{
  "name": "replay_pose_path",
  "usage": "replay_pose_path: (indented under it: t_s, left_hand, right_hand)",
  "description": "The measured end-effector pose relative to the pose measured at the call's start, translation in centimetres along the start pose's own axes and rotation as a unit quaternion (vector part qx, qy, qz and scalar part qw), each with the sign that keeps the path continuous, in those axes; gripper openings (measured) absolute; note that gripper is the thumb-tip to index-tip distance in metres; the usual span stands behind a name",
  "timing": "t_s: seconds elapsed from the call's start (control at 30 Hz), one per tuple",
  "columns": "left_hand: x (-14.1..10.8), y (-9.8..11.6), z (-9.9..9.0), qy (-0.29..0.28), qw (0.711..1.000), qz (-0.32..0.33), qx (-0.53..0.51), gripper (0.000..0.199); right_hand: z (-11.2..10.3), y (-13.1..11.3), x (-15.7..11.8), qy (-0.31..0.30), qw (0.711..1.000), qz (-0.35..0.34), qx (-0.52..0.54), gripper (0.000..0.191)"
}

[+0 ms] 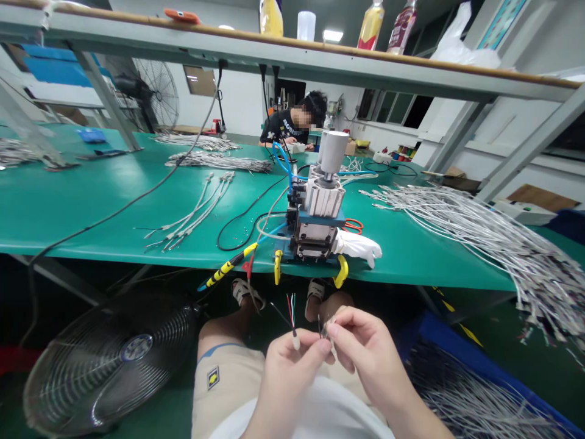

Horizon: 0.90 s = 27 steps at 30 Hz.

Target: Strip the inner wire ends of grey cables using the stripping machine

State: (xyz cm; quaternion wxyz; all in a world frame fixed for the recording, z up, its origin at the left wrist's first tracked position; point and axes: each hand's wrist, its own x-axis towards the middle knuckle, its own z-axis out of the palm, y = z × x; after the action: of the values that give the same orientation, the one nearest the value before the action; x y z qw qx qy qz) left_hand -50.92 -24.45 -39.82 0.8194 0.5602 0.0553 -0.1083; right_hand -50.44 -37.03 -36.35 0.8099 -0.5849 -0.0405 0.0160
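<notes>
Over my lap, my left hand (292, 369) is closed around a white cable (296, 341). Thin red, white, green and dark wires (292, 310) fan out from its end and point up toward the bench. My right hand (368, 344) is closed beside it, thumb and forefinger pinching the dark, thin wire ends (323, 329) of what looks like a second cable. The fingertips of both hands almost meet there, and they partly hide these wires. Beyond the hands, a pneumatic press-like machine (315, 213) stands at the bench's front edge.
The green bench (114, 201) carries a few separate cables (196, 213) at left and a large cable pile (466, 225) at right. A floor fan (114, 360) stands at lower left. More cables fill a blue bin (439, 335) at lower right. A co-worker (292, 122) sits opposite.
</notes>
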Motion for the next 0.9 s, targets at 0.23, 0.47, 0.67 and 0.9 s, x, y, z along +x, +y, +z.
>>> replay_pose_path:
  t_s: [0.23,0.47,0.67,0.9]
  left_hand:
    - [0.1,-0.2,-0.2,-0.001,1.000,0.003,0.012,0.034]
    - [-0.1,0.1,-0.1,-0.003,1.000,-0.004,0.017,0.032]
    - [-0.1,0.0,-0.2,-0.031,0.997,0.035,0.068,0.023]
    - [-0.3,-0.9,-0.1,-0.078,0.986,0.090,0.118,0.030]
  right_hand:
    - [-0.1,0.3,-0.1,0.001,1.000,0.010,-0.001,0.022]
    - [-0.2,0.1,-0.1,-0.019,0.999,-0.003,-0.033,0.018]
    - [-0.3,-0.2,-0.3,-0.009,0.996,-0.025,-0.085,0.020]
    - [-0.5,-0.4,-0.5,0.007,0.994,-0.052,-0.097,0.018]
